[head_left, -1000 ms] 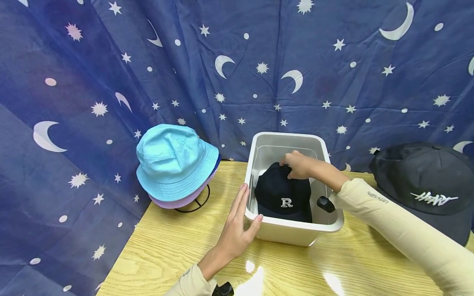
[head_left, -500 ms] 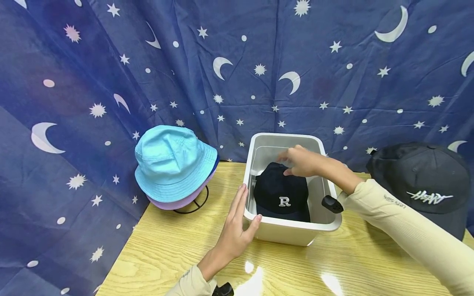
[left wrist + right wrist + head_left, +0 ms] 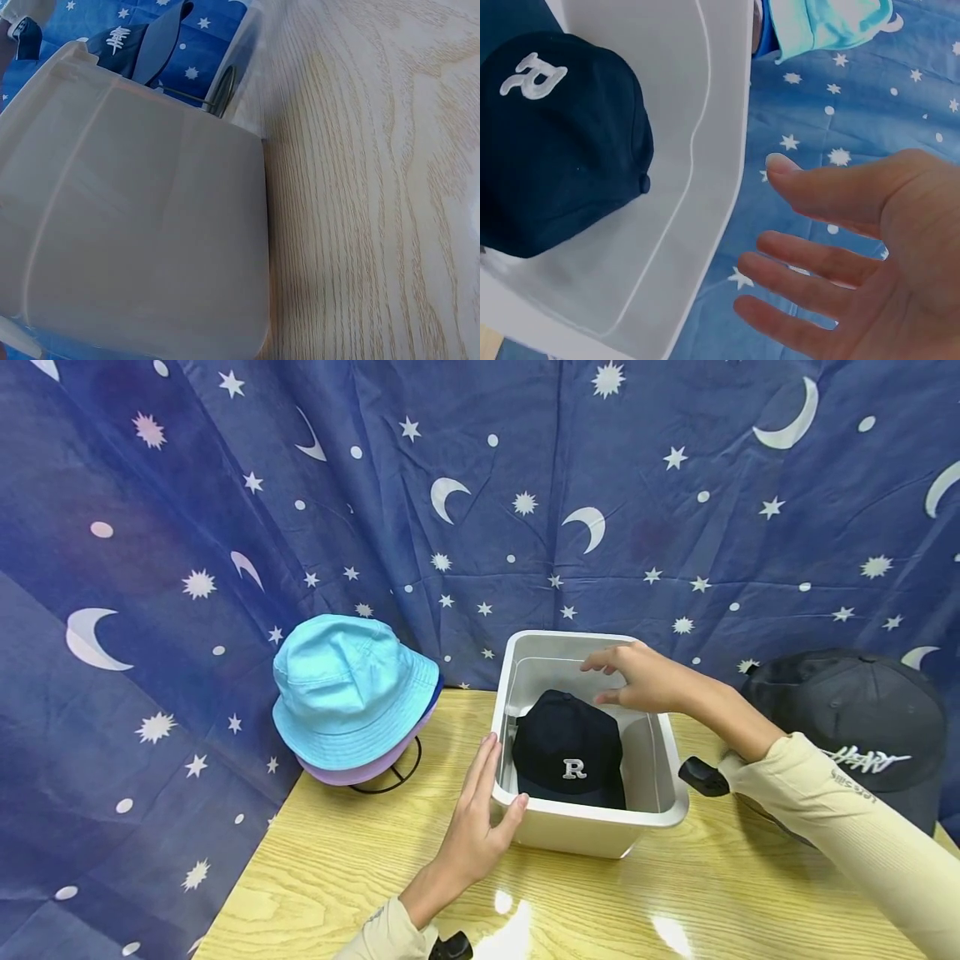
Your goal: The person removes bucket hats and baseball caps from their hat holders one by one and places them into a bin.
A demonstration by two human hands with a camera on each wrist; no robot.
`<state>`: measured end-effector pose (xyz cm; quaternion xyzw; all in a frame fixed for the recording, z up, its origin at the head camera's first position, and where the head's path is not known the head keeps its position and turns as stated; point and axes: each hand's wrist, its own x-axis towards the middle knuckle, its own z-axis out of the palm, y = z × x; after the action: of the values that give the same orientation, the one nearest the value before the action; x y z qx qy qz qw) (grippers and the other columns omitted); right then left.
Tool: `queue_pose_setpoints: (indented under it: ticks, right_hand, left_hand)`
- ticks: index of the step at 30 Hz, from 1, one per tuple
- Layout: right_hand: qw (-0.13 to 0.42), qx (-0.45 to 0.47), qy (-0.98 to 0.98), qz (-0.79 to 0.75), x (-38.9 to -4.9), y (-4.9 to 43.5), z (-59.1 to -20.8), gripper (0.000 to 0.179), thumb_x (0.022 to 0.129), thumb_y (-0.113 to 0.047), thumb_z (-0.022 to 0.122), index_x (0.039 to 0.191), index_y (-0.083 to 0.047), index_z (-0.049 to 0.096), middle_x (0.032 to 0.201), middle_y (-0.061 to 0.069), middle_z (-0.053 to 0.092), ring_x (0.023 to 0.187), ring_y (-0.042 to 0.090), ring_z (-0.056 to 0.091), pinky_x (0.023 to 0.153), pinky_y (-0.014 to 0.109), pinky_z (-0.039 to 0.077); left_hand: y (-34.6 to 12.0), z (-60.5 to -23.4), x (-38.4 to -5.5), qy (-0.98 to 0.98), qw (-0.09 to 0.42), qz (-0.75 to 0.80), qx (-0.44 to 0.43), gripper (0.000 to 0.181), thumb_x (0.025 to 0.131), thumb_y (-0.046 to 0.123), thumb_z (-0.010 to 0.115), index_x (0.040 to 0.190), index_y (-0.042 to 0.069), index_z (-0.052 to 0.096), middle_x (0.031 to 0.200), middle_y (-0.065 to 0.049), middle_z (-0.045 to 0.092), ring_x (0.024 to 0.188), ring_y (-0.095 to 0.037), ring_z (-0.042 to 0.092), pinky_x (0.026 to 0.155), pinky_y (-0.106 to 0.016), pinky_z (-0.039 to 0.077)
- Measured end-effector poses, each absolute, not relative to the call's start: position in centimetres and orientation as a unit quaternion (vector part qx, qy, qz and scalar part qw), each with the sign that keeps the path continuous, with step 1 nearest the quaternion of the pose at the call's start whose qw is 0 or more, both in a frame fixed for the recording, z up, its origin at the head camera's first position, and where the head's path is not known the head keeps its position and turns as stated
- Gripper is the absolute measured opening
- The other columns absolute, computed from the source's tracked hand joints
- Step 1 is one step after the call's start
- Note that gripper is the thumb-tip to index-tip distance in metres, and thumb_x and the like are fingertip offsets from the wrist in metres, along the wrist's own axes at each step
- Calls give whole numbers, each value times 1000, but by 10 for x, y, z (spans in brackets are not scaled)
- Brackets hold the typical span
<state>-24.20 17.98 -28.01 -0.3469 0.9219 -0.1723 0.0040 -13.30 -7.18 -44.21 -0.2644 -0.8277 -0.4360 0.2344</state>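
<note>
A dark baseball cap [image 3: 567, 739] with a white letter R lies inside a whitish plastic bin [image 3: 592, 814], its brim toward the near wall. My left hand [image 3: 474, 837] rests on the bin's near left corner, fingers straight along the left rim and thumb on the front rim. Above the bin's right rear part hovers my right hand [image 3: 645, 678], its fingers loosely bent and holding nothing. In the right wrist view that hand [image 3: 862, 247] is apart from the cap [image 3: 562, 142]. The left wrist view shows the bin's outer wall [image 3: 150, 217], with the left hand mostly out of sight.
On the left, a light blue bucket hat [image 3: 348, 685] tops a purple one [image 3: 367, 768] on a black wire stand [image 3: 397, 777]. A black cap [image 3: 855, 718] with white lettering stands at right, partly behind the right arm. A starry blue curtain [image 3: 525, 560] hangs behind the wooden table [image 3: 330, 860].
My right hand has let go of the R cap's crown and moved up and to the right. The cap stays in the bin. My left hand has kept its place on the rim.
</note>
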Motion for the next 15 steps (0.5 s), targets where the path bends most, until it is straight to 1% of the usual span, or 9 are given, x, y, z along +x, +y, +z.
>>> queue_pose_setpoints:
  ticks: [8, 12, 15]
  right_hand:
    - [-32, -350, 920, -170, -233, 193, -275, 38, 80, -5, 73, 116, 1, 64, 114, 15, 65, 100, 34, 61, 85, 49, 49]
    - [-48, -345, 922, -168, -227, 201, -273, 38, 80, -5, 73, 117, 0, 64, 113, 14, 65, 100, 33, 60, 85, 50, 49]
    - [-63, -342, 923, -164, -224, 207, -271, 38, 79, -5, 73, 116, 0, 64, 111, 14, 66, 99, 32, 60, 82, 49, 49]
  left_hand:
    - [-73, -442, -133, -826, 243, -434, -265, 68, 94, 27, 54, 147, -3, 25, 153, -16, 22, 139, -34, 22, 113, -37, 22]
    - [-72, -442, -133, -826, 246, -432, -267, 68, 94, 28, 54, 147, -3, 25, 153, -16, 22, 140, -33, 22, 113, -36, 22]
    - [-72, -442, -133, -827, 242, -431, -266, 68, 94, 29, 54, 147, -2, 25, 154, -16, 22, 140, -32, 21, 113, -35, 21]
